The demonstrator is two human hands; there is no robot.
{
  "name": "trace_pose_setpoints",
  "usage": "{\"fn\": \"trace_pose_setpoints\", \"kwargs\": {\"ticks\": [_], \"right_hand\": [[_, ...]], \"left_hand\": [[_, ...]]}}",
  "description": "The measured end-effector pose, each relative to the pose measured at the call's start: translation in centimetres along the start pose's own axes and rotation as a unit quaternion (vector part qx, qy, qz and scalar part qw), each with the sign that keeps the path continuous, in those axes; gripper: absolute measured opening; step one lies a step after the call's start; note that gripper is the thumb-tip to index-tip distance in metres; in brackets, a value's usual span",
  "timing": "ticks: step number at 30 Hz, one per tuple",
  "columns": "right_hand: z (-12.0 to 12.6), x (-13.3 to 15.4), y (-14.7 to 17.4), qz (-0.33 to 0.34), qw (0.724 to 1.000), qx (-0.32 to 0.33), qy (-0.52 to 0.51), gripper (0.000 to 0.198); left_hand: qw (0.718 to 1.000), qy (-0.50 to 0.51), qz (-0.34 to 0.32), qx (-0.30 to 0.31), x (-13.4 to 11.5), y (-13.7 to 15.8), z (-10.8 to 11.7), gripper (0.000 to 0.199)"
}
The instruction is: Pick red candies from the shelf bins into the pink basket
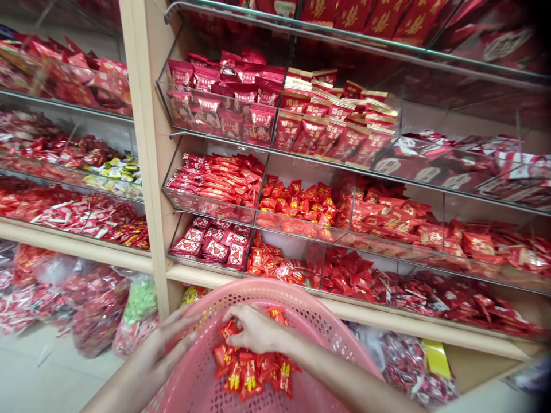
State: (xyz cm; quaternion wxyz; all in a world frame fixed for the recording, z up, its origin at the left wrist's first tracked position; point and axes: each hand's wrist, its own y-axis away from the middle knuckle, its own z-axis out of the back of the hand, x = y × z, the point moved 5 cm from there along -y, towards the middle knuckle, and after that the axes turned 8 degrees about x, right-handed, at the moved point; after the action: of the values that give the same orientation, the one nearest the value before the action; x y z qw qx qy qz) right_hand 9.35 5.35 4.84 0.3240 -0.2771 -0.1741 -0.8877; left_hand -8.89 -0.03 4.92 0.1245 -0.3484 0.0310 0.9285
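A pink perforated plastic basket (344, 350) is in front of me at the bottom of the view. Several red wrapped candies (249, 376) with yellow characters lie in a small heap inside it. My right hand (253, 328) reaches into the basket, its thumb and fingers curled around a red wrapped candy (229, 329) at the edge of the heap. Against the basket's left side rests my left hand (172, 341), fingers stretched out and thumb apart, with nothing held. The right palm and forearm hide part of the basket's inside.
Beyond the basket rise shelves with clear-fronted bins; a bin of red wrapped candies (297, 201) sits mid-height. Boxy heart-printed packets (215, 244) fill a lower bin. A wooden upright (144, 143) divides the shelving. Plastic bags of sweets (97, 310) stand on the floor below.
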Motion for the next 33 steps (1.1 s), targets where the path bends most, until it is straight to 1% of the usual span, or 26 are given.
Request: {"fn": "trace_pose_setpoints", "kwargs": {"ticks": [3, 5, 7, 9, 12, 15, 19, 21, 23, 25, 27, 30, 33], "right_hand": [[-1.1, 0.6, -0.2, -0.007, 0.999, 0.024, 0.048, 0.037], [-1.7, 0.5, -0.4, -0.007, 0.996, 0.044, 0.073, 0.036], [-2.1, 0.2, -0.4, 0.007, 0.994, 0.053, 0.095, 0.034], [-2.1, 0.0, -0.4, 0.031, 0.991, 0.044, 0.122, 0.032], [-1.5, -0.1, -0.2, 0.062, 0.981, 0.01, 0.184, 0.031], [-1.0, 0.1, 0.1, 0.07, 0.967, -0.016, 0.245, 0.027], [-1.0, 0.5, 0.2, 0.077, 0.954, -0.025, 0.29, 0.026], [-1.0, 0.8, 0.3, 0.08, 0.949, -0.022, 0.305, 0.026], [-0.5, 1.4, 0.5, 0.086, 0.946, -0.026, 0.311, 0.027], [0.9, 2.5, 1.0, 0.098, 0.946, -0.045, 0.305, 0.028], [3.3, 4.1, 1.6, 0.116, 0.947, -0.08, 0.287, 0.027], [8.7, 6.6, 2.5, 0.151, 0.947, -0.155, 0.238, 0.024], [15.2, 7.8, 3.0, 0.173, 0.93, -0.262, 0.189, 0.019]], "left_hand": [[1.0, 0.008, -0.005, -0.021, 0.1, 0.0, 0.1, 0.065], [1.0, 0.012, -0.006, -0.023, 0.1, -0.1, 0.1, 0.065], [1.0, 0.011, -0.008, -0.019, 0.1, -0.1, 0.1, 0.063], [1.0, 0.01, -0.013, -0.02, 0.1, -0.1, 0.1, 0.061], [0.999, 0.011, -0.023, -0.036, -0.1, 0.0, 0.3, 0.059], [0.998, 0.011, -0.035, -0.053, -0.2, 0.1, 0.4, 0.057], [0.998, -0.004, -0.046, -0.053, 0.3, 0.1, 0.2, 0.055], [0.997, -0.004, -0.051, -0.055, 0.7, 0.1, 0.1, 0.057], [0.997, 0.009, -0.058, -0.057, 1.1, 0.0, 0.0, 0.06], [0.996, 0.014, -0.065, -0.058, 1.4, -0.2, -0.2, 0.062], [0.995, -0.006, -0.075, -0.068, 1.5, -0.4, -0.2, 0.057], [0.986, -0.047, -0.119, -0.109, 1.2, -0.4, 0.0, 0.043], [0.966, -0.05, -0.177, -0.181, 0.7, -0.2, 0.5, 0.034]]}}
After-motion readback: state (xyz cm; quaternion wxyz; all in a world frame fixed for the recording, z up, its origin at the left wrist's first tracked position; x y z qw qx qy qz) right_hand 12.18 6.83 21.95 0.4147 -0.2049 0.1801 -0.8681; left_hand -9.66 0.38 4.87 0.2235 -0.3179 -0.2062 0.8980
